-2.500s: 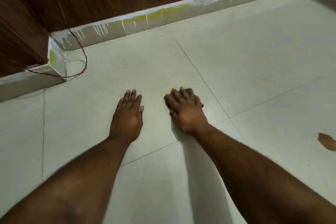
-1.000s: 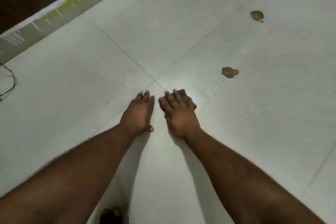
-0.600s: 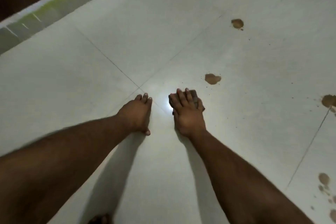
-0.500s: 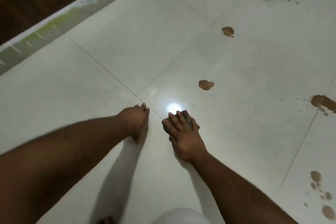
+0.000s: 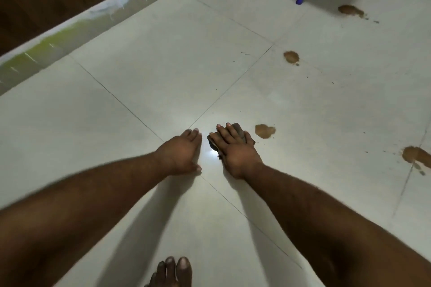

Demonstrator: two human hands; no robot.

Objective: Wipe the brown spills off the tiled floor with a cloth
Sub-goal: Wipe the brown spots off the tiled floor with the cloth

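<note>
Right hand [image 5: 235, 150] pressed flat, fingers straight, on a small dark crumpled cloth [image 5: 238, 129] against the pale tiled floor [image 5: 163, 65]. Left hand [image 5: 180, 154] braced beside it, fingers together, holding nothing. Step: moving to the next stain. Nearest brown spill [image 5: 264, 130] lay at three o'clock, just beside; next move likely a rightward push. Half a second earlier that spill sat farther off.

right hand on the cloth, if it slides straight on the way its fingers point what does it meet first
Probably bare pale tiled floor. The right hand, pressing the dark crumpled cloth, points up-frame; the nearest brown spill lies just to its right, seemingly off that line.
</note>
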